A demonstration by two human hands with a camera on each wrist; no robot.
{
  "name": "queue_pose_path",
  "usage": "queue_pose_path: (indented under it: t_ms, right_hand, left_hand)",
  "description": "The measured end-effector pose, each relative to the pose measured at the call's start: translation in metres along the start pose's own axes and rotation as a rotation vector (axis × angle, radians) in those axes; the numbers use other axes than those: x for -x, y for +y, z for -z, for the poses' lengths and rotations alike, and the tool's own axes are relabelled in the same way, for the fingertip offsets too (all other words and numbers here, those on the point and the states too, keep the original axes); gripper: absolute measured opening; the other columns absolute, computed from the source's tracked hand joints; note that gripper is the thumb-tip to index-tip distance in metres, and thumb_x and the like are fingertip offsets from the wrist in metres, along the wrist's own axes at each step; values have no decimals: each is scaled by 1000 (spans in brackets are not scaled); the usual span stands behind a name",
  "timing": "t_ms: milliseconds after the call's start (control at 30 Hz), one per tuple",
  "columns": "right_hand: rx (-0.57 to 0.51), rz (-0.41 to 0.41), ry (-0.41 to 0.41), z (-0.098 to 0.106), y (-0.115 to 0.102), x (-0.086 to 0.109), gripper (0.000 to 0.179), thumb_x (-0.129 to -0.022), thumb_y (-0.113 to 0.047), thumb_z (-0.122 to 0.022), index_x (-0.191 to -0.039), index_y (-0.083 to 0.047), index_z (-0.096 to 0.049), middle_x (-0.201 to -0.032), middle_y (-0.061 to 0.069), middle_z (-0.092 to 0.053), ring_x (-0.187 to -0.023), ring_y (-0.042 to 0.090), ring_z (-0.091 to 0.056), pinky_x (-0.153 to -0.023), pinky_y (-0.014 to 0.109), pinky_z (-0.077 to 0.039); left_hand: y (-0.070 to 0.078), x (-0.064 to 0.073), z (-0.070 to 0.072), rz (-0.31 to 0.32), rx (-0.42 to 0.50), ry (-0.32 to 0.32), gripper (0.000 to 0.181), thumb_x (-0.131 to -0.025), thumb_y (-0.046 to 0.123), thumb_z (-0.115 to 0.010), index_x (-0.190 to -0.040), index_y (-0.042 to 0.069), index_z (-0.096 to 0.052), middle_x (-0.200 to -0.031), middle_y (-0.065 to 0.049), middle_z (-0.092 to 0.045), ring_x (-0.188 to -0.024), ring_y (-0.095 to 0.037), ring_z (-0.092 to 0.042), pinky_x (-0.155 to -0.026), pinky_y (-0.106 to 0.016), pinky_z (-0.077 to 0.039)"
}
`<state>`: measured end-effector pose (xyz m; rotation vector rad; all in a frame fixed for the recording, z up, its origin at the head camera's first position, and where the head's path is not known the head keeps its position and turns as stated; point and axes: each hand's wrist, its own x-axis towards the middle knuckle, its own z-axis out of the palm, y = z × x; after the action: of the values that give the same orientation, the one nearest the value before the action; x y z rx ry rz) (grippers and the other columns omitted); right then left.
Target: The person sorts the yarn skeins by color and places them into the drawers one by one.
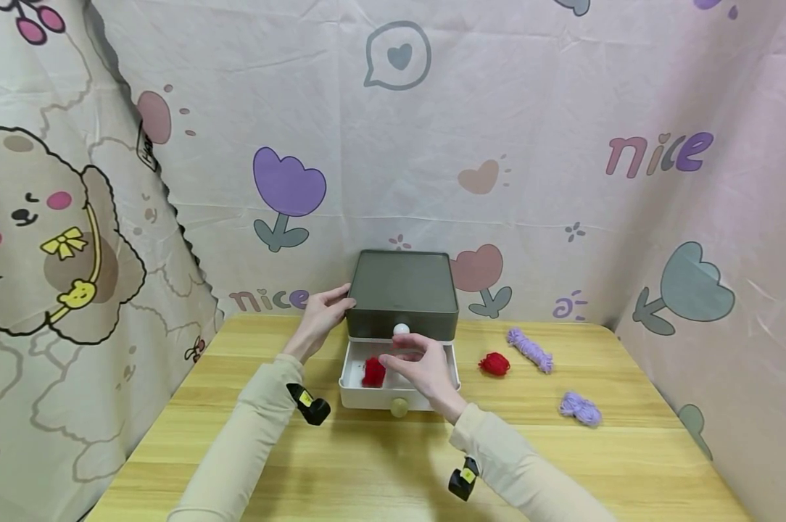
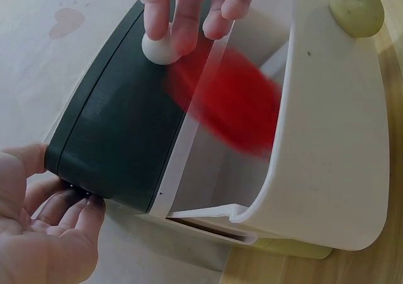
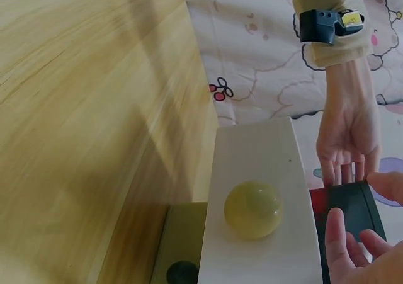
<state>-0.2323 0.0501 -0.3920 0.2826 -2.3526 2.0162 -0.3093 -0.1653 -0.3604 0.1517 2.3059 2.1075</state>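
Observation:
A small drawer cabinet (image 1: 402, 279) has a dark green top drawer with a white knob (image 2: 158, 47). Beneath it, the white drawer (image 1: 369, 399) is pulled out and bears a yellow-green knob (image 3: 253, 210). My left hand (image 1: 323, 317) rests its fingers against the cabinet's upper left side, thumb near the top edge. Over the white drawer hovers my right hand (image 1: 425, 366), thumb and fingers apart with nothing between them. A red yarn bundle (image 1: 374, 372) is at the drawer's left part; in the left wrist view it is blurred, below the right fingertips.
Right of the cabinet, another red yarn bundle (image 1: 494, 364) lies on the wooden table (image 1: 523, 449). Two lilac yarn bundles lie farther right, one long (image 1: 530, 350) and one short (image 1: 580, 409). A yellow-green lower drawer (image 3: 182, 237) with a dark knob sits under the white one. Patterned cloth hangs behind.

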Motion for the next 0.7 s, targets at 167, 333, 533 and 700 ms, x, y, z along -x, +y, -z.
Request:
queue_pose_path:
  t_ms: [167, 333, 533, 700]
  right_hand:
    - [-13, 17, 6, 1, 2, 0, 40, -83, -11, -81, -118, 3, -69, -120, 23, -70, -87, 17, -70, -76, 19, -56]
    - [-16, 10, 3, 4, 3, 0, 40, -84, -12, -81, -119, 2, -69, -120, 23, -71, -92, 21, -72, -80, 23, -59]
    - [-26, 6, -1, 8, 4, 1, 39, -84, -11, -81, -119, 1, -70, -121, 25, -70, -93, 22, -72, -85, 29, -61]
    - [-94, 20, -7, 13, 7, 0, 36, -84, -6, -79, -117, 3, -69, -120, 28, -69, -91, 19, -74, -82, 31, -62]
  left_hand:
    - [-1, -1, 0, 6, 9, 1, 55, -101, 9, -55, -153, 1, -39, -164, -15, -30, -146, -35, -39, -123, -48, -30]
    - [0, 0, 1, 4, 11, -5, 55, -101, 9, -55, -153, 1, -38, -165, -16, -29, -148, -35, -37, -123, -49, -29]
    - [-1, 0, 1, 0, 12, -11, 55, -101, 9, -54, -153, 0, -38, -165, -16, -28, -148, -35, -36, -123, -49, -28]
    - [-1, 0, 1, 1, 14, -14, 55, -101, 8, -54, -153, 0, -38, -166, -16, -27, -149, -36, -35, -123, -50, -28]
